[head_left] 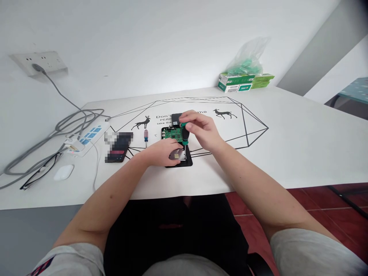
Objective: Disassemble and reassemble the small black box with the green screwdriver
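Note:
My right hand (202, 130) is closed round the green-and-black handle of a screwdriver (185, 136), which stands upright. Its shaft points down to the right edge of a silver metal part (178, 155) with a small pale label. That part lies in an open black casing (188, 162). My left hand (163, 152) grips the metal part, fingers at its far side and thumb at its near side. Just beyond sits a green circuit board (171, 133) in the same casing. A small black piece (176, 119) lies behind the board, partly hidden by my right hand.
A second screwdriver (146, 136) lies left of the casing, near a partly blurred phone (119, 147). Farther left are a power strip (92, 136), coiled grey cable (54, 140), glasses (40, 171) and a white earphone case (63, 172). Green boxes (238, 80) stand at the back right.

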`<state>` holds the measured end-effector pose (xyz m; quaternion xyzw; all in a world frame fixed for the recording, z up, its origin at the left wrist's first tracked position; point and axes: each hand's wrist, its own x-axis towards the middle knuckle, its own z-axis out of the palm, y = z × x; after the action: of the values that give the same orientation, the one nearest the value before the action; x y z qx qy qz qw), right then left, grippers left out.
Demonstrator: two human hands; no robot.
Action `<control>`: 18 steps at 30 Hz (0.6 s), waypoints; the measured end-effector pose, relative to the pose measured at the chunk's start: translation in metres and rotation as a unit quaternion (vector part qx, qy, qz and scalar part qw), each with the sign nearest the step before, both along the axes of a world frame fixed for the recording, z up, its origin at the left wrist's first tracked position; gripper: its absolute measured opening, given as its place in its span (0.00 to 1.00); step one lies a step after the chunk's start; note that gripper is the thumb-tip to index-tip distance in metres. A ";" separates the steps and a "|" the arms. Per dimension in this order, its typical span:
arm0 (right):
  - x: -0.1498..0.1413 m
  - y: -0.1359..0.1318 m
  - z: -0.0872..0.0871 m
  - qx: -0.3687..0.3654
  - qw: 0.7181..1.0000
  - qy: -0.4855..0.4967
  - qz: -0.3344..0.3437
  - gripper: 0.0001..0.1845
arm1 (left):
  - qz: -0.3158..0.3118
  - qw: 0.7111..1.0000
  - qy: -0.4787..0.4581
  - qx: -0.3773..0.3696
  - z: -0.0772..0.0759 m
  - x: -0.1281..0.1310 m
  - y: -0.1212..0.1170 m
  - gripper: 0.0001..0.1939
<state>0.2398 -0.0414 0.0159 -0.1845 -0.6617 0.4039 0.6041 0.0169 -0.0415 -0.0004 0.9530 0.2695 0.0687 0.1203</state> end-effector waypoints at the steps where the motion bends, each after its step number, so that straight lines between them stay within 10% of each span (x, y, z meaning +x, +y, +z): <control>1: 0.001 -0.001 0.000 -0.025 0.999 -0.003 0.019 0.15 | 0.000 1.000 -0.001 -0.001 -0.001 0.000 0.000 0.24; 18: 0.009 -0.002 0.009 -0.068 0.989 -0.015 0.129 0.20 | -0.021 0.999 -0.025 0.024 -0.013 0.011 0.001 0.21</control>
<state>0.2492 -0.0435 0.0252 -0.1444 -0.6599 0.5198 0.5229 0.0284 -0.0409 -0.0138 0.9590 0.2447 0.0965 0.1055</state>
